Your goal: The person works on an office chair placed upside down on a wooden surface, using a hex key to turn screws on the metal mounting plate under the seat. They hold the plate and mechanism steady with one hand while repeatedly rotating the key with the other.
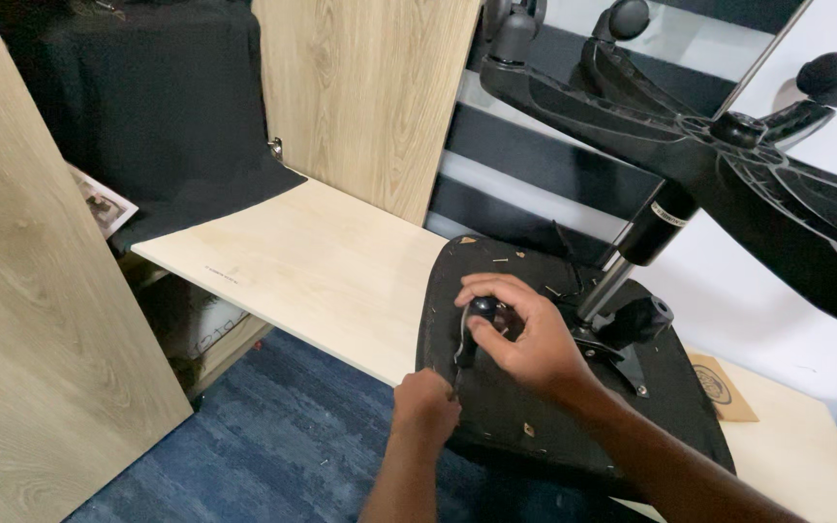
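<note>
At the far left a tall light wood panel (41,320) leans upright, with black cloth (162,107) draped behind it and a printed sheet (101,203) peeking out beside it. Further right a pale wooden surface (312,266) runs across the view above blue carpet (273,436), with a second upright wood panel (370,92) behind it.

On the right half of that surface lies an upturned office chair seat (535,407), its black fabric underside facing up and dotted with staples. The left hand (425,407) is curled closed at the seat's near left edge, pressing against it; whether it pinches anything I cannot tell. Just right of it, the right hand (520,334) is wrapped closed around the black knob of a lever (477,315) on the seat's underside.

Further right the gas lift column (646,242) rises at a slant from the seat mechanism to the black star base (719,136), whose arms end in castors (830,76). A brown paper tag (724,387) lies flat on the surface by the seat's right edge.

The seat looks bulky and top-heavy with the base overhanging; the padded shell is probably firm but the fabric gives. The rigid rim and the metal mechanism seem the safest places to grip; the lever is slim and likely to pivot.
</note>
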Motion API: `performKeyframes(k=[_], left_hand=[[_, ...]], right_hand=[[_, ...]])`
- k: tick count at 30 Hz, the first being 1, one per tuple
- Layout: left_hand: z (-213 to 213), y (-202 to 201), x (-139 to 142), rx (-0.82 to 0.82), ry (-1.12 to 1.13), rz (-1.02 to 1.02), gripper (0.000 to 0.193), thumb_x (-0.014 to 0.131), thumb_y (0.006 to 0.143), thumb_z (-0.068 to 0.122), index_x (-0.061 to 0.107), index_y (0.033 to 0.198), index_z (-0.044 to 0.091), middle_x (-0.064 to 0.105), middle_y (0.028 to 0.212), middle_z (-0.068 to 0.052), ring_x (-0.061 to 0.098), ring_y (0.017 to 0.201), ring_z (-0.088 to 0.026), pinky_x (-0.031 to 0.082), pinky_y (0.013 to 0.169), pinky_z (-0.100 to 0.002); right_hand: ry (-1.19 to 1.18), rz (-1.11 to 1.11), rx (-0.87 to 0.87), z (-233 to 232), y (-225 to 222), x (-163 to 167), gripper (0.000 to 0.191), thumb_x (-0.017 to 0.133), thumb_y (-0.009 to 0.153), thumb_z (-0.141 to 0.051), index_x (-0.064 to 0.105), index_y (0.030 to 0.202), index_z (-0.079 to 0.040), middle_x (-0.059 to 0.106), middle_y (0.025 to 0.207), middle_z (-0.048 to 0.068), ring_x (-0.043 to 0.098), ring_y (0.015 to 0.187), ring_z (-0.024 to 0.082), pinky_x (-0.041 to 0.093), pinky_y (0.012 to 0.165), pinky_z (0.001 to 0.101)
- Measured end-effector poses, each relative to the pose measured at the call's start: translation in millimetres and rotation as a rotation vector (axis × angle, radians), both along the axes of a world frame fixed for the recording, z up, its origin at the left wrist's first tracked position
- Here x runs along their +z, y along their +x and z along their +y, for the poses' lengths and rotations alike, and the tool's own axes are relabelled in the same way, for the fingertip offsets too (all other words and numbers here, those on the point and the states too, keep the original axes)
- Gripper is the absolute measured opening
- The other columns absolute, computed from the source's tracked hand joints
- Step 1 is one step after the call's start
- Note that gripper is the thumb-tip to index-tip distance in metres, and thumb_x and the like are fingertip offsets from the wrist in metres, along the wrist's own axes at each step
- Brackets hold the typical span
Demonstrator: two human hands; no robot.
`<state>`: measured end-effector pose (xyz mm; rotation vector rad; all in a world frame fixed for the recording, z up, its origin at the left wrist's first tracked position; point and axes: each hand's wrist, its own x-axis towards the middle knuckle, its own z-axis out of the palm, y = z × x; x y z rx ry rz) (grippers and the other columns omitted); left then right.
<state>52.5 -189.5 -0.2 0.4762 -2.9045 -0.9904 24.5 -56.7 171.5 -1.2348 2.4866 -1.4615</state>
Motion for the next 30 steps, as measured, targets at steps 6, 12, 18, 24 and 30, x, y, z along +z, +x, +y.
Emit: performKeyframes(k=[6, 12, 18, 24, 30], left_hand=[[4.2, -7.0, -18.5, 0.019, -0.032, 0.07, 0.015, 0.078, 0.084, 0.023, 0.079, 0.083, 0.009, 0.075, 0.094, -0.017, 0.072, 0.093, -0.036, 0.06, 0.086, -0.043], [-3.5, -8.6, -20.1, -0.01, 0.048, 0.064, 0.011, 0.077, 0.084, 0.023, 0.082, 0.087, 0.014, 0.076, 0.095, -0.014, 0.071, 0.095, -0.036, 0.058, 0.088, -0.044], [-3.2, -11.8, -10.8, -0.014, 0.066, -0.049, 0.013, 0.077, 0.086, 0.026, 0.083, 0.088, 0.015, 0.076, 0.096, -0.013, 0.074, 0.096, -0.033, 0.06, 0.09, -0.042], [-4.1, -10.9, -2.9, -0.093, 0.021, -0.027, 0.014, 0.072, 0.09, 0.022, 0.081, 0.096, 0.013, 0.074, 0.101, -0.015, 0.071, 0.099, -0.037, 0.058, 0.09, -0.045], [-1.5, -6.6, 1.2, -0.049, 0.09, -0.055, 0.016, 0.072, 0.091, 0.026, 0.081, 0.096, 0.014, 0.075, 0.101, -0.014, 0.072, 0.099, -0.035, 0.058, 0.091, -0.045]], right_hand=[[0.01, 0.02, -0.018, 1.9, 0.7, -0.1, 0.034, 0.072, 0.09, -0.007, 0.073, 0.124, -0.008, 0.068, 0.11, 0.007, 0.064, 0.089, 0.011, 0.052, 0.076, 0.0234], [0.02, -0.199, -0.104, 7.3, -9.4, -7.7, 0.034, 0.065, 0.094, -0.006, 0.072, 0.128, -0.007, 0.062, 0.094, 0.014, 0.049, 0.071, 0.011, 0.043, 0.064, 0.0218], [0.033, 0.093, -0.08, 4.7, -12.5, -0.9, 0.022, 0.075, 0.092, -0.015, 0.075, 0.113, -0.008, 0.065, 0.114, 0.007, 0.062, 0.09, 0.008, 0.054, 0.071, 0.0229], [0.075, -0.076, -0.158, 6.0, -10.6, 8.8, 0.035, 0.069, 0.09, -0.013, 0.071, 0.124, -0.013, 0.07, 0.108, 0.003, 0.058, 0.072, 0.006, 0.049, 0.063, 0.0216], [0.139, -0.154, -0.167, 9.8, -22.4, 6.1, 0.037, 0.068, 0.087, -0.006, 0.074, 0.123, -0.009, 0.077, 0.092, 0.002, 0.051, 0.057, 0.004, 0.041, 0.055, 0.0198]])
